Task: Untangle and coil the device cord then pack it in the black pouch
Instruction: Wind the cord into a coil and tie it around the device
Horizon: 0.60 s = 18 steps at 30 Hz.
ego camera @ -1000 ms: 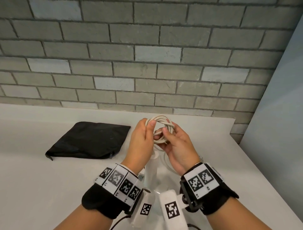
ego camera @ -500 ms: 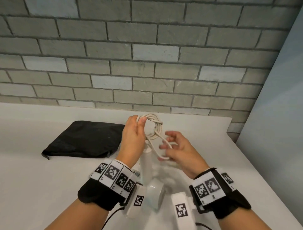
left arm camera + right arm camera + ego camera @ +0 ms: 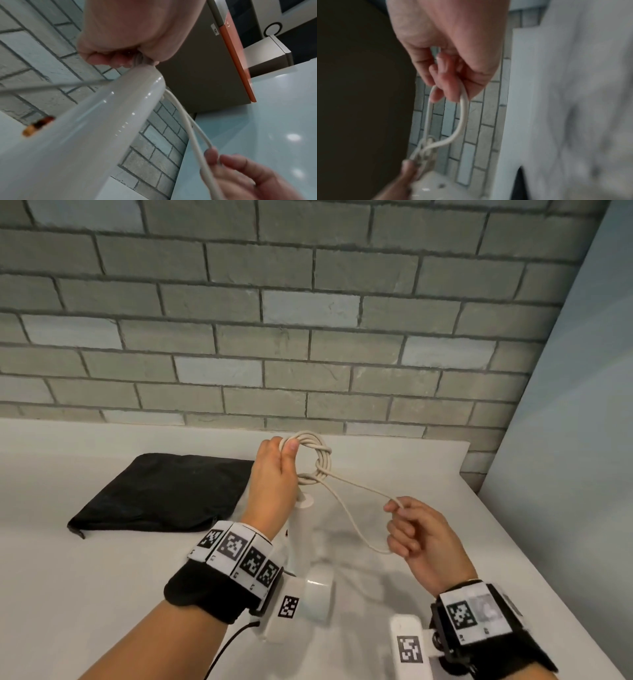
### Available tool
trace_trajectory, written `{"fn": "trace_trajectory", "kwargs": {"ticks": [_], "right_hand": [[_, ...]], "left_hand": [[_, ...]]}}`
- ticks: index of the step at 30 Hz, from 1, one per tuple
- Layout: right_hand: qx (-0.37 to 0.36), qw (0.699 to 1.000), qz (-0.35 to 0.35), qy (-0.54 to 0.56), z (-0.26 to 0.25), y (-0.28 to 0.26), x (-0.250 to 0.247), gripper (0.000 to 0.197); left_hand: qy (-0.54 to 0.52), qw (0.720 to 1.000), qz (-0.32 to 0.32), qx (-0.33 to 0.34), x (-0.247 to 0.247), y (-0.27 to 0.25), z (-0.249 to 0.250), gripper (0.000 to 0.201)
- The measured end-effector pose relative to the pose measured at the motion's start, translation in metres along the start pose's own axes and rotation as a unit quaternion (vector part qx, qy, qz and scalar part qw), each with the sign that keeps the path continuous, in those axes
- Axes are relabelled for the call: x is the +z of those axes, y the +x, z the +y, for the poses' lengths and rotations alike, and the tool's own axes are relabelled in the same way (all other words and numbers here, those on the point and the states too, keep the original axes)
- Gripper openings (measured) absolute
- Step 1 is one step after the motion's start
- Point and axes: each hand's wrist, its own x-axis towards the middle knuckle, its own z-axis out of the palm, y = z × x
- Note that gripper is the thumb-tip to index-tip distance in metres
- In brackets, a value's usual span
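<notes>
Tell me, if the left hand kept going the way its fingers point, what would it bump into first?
Probably the brick wall. The left hand points up and away, holding the coiled cord above the counter. Nothing else seems to stand between, though depth is hard to judge.

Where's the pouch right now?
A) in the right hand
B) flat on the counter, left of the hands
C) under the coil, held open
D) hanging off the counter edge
B. The pouch lies flat on the counter, untouched, while the left hand holds the coil and the right hand pinches a strand pulled out from it.
</notes>
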Motion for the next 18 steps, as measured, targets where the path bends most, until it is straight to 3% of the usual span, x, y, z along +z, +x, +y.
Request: {"fn": "trace_trajectory", "kwargs": {"ticks": [2, 5, 6, 10, 13, 17, 18], "right_hand": [[-0.046, 0.973, 0.021, -0.226, 0.005, 0.004, -0.016, 0.023], [-0.116, 0.874, 0.019, -0.471, 0.004, 0.006, -0.030, 0.020], [-0.124, 0.862, 0.028, -0.491, 0.002, 0.007, -0.035, 0.025], [-0.147, 0.859, 0.074, -0.485, -0.007, 0.007, -0.045, 0.032], [-0.170, 0.802, 0.106, -0.562, -0.006, 0.009, -0.049, 0.023], [-0.181, 0.734, 0.049, -0.653, 0.012, 0.014, -0.049, 0.031], [-0.181, 0.723, 0.045, -0.665, 0.016, 0.016, -0.044, 0.025]], "left_hand": [[0.005, 1.000, -0.002, -0.005, 0.000, 0.000, 0.000, 0.041], [0.002, 1.000, -0.006, 0.000, -0.001, 0.000, -0.001, 0.029], [0.003, 1.000, -0.004, 0.004, -0.001, 0.000, -0.001, 0.024], [0.008, 1.000, -0.004, 0.001, 0.003, 0.001, -0.006, 0.023], [-0.010, 1.000, -0.026, 0.011, 0.002, 0.001, -0.005, 0.027], [-0.033, 0.997, -0.067, 0.029, 0.002, 0.002, -0.001, 0.025], [-0.020, 0.997, -0.068, 0.037, 0.003, 0.001, 0.000, 0.024]]}}
